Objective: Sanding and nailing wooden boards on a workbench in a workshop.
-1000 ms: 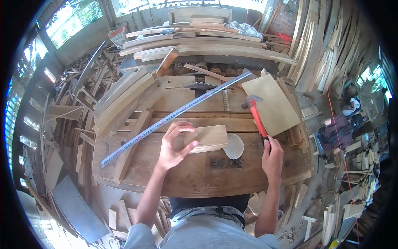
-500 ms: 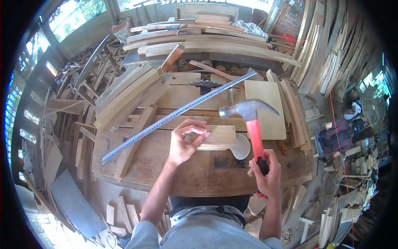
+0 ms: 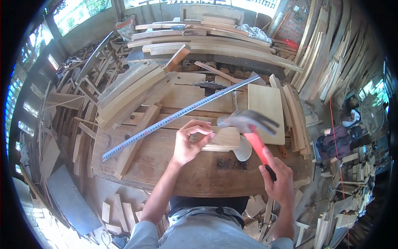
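My left hand [image 3: 188, 143] pinches something small on a wood block [image 3: 222, 139]; my right hand [image 3: 277, 178] grips a hammer [image 3: 248, 124] just above it, mid-bench [image 3: 166, 174].

Left hand [image 3: 188, 143]: forearm extended forward, fingertips pinched together. Right hand [image 3: 278, 180]: fist closed, wrist raised, forearm angled inward.

We see a worn wooden workbench [image 3: 166, 166] carrying a long metal ruler [image 3: 178, 114], a small wood block [image 3: 222, 139], stacked planks [image 3: 128, 93] and a square board [image 3: 267, 110].
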Motion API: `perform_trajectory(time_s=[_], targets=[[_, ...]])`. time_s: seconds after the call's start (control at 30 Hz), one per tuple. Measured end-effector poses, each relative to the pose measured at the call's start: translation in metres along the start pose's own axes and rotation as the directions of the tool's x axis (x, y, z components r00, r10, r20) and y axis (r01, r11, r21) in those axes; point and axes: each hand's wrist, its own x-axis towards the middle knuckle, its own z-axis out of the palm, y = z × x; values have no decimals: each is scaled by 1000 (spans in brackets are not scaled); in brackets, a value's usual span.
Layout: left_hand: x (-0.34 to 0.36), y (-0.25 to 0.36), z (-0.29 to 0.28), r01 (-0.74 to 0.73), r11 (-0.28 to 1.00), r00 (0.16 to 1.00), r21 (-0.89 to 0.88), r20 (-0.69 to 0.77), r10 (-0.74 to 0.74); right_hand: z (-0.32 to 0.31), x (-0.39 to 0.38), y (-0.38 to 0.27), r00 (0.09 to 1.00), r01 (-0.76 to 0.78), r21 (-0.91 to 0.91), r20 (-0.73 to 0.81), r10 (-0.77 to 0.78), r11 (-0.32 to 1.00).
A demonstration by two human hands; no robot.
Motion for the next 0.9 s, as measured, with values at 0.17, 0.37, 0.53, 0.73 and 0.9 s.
perform_trajectory(time_s=[0.17, 0.37, 0.53, 0.73, 0.9], targets=[[0, 0, -1, 0, 1000, 1000, -11, -6, 0, -5, 7, -14, 980, -96, -30, 172, 100, 995], [0, -2, -1, 4, 1000, 1000, 1, 6, -4, -4, 3, -17, 984, -77, -56, 156, 85, 995], [0, -2, -2, 7, 1000, 1000, -12, 21, -7, -1, 10, -19, 977, -107, 44, 191, 97, 993], [2, 0, -2, 1, 1000, 999, -23, 37, 0, 4, 9, -19, 909, -315, 15, 293, 297, 949], [0, 1, -6, -92, 996, 990, 17, 113, 89, 14, 15, -17, 908, -322, 111, 317, 273, 940]])
